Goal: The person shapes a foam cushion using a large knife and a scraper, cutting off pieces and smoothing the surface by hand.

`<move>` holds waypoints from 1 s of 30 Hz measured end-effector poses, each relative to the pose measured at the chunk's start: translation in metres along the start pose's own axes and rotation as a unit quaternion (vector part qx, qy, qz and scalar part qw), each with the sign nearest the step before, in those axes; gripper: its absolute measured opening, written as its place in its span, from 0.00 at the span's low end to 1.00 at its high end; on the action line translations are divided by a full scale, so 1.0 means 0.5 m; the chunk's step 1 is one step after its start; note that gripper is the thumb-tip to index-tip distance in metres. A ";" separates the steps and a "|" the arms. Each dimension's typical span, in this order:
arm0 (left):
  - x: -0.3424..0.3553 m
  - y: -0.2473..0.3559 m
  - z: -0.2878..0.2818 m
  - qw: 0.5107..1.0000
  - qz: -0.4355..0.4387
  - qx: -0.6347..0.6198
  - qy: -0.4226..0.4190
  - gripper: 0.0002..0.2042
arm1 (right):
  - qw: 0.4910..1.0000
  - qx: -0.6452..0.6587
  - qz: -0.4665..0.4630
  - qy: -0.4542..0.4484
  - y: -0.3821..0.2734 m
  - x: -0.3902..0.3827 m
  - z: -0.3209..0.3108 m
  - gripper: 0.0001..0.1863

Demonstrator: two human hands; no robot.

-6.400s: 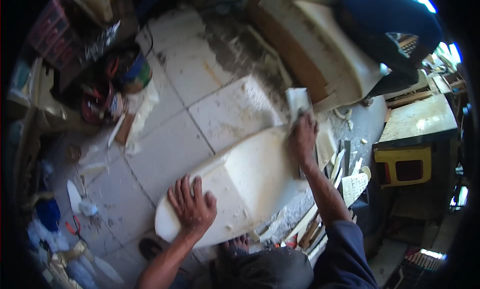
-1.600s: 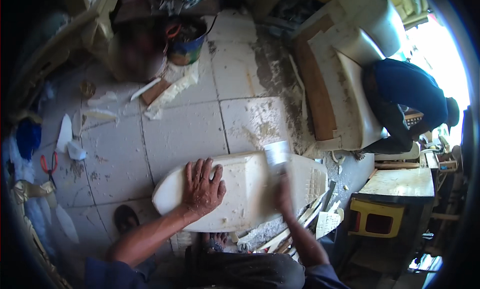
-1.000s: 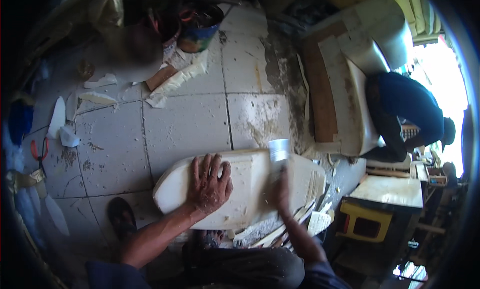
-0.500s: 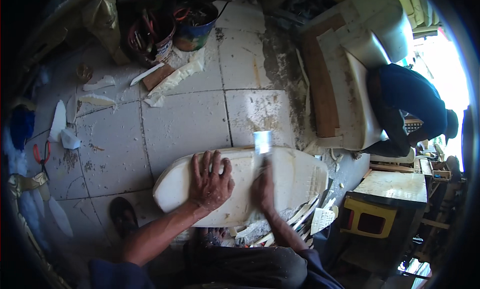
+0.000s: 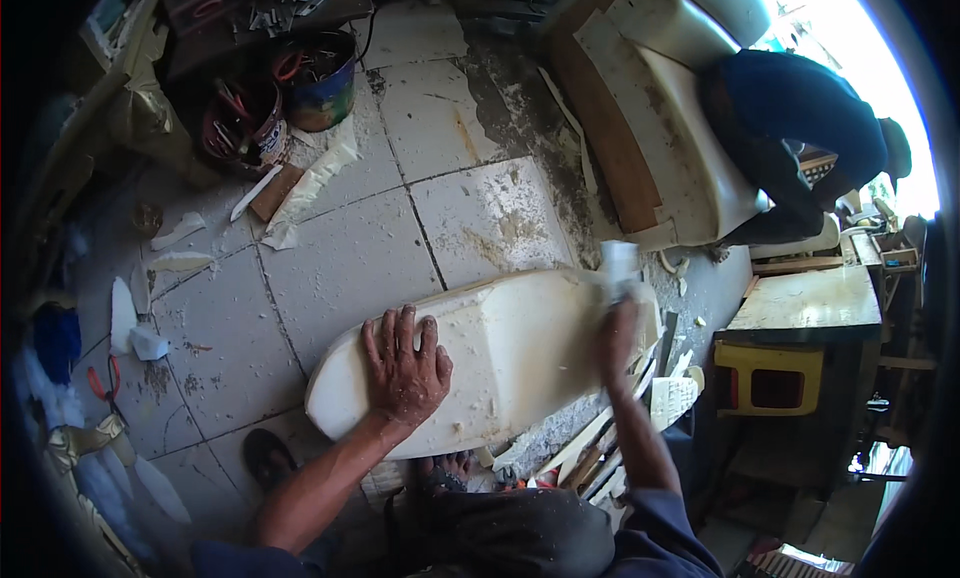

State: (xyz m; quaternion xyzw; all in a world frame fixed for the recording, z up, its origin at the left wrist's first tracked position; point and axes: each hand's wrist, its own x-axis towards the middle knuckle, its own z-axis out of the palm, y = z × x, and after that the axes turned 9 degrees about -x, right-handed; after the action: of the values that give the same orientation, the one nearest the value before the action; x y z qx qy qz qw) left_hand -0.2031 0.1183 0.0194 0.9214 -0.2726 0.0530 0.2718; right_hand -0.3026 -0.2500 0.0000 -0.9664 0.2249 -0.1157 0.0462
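Note:
A long cream foam piece (image 5: 510, 353), rounded at its left end, lies across in front of my knees. My left hand (image 5: 408, 373) rests flat on its left part with the fingers apart, pressing against the surface. Near the right end of the foam, my right hand (image 5: 617, 346) is closed around a tool (image 5: 620, 265) with a pale, shiny flat end that sticks out beyond the fist. Motion smears this tool, so its exact kind cannot be made out. Small crumbs dot the foam's surface.
Buckets of tools (image 5: 322, 83) stand at the back left, beside foam offcuts (image 5: 315, 188). Red-handled scissors (image 5: 104, 383) lie far left. Strips of scrap (image 5: 590, 458) lie beside my feet. A person in blue (image 5: 800, 108) bends over a large padded form (image 5: 690, 98) at right.
My right hand and its tool have moved right along the foam toward its end. My left hand stays spread on the foam. The whole view has shifted and turned slightly.

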 end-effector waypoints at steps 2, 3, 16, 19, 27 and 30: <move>0.004 0.027 0.015 1.000 0.008 0.009 -0.002 0.22 | 0.992 0.074 0.090 0.048 0.053 -0.011 -0.022 0.23; -0.004 0.022 0.017 1.000 0.004 0.024 -0.007 0.22 | 0.956 0.239 0.172 0.009 -0.019 -0.028 -0.018 0.24; -0.025 0.121 0.027 0.952 0.211 0.005 -0.222 0.34 | 0.939 0.095 0.331 -0.005 -0.098 -0.440 -0.178 0.25; -0.153 0.206 0.039 0.725 0.447 -0.121 -0.510 0.21 | 0.895 -0.111 0.410 -0.137 0.013 -0.514 -0.160 0.31; 0.097 0.051 -0.134 0.968 0.106 -0.202 -0.102 0.19 | 0.939 -0.058 0.133 0.312 -0.082 -0.102 -0.392 0.33; 0.067 -0.010 -0.106 0.983 -0.010 -0.026 -0.184 0.22 | 0.986 -0.044 0.103 0.124 -0.117 -0.094 -0.109 0.34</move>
State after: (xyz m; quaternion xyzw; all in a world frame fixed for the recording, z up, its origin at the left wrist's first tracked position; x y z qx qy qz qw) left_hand -0.1693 0.1340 0.0699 0.9107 -0.3103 -0.1270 0.2412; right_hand -0.3322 -0.1789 0.0517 -0.9175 0.3317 -0.2193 -0.0127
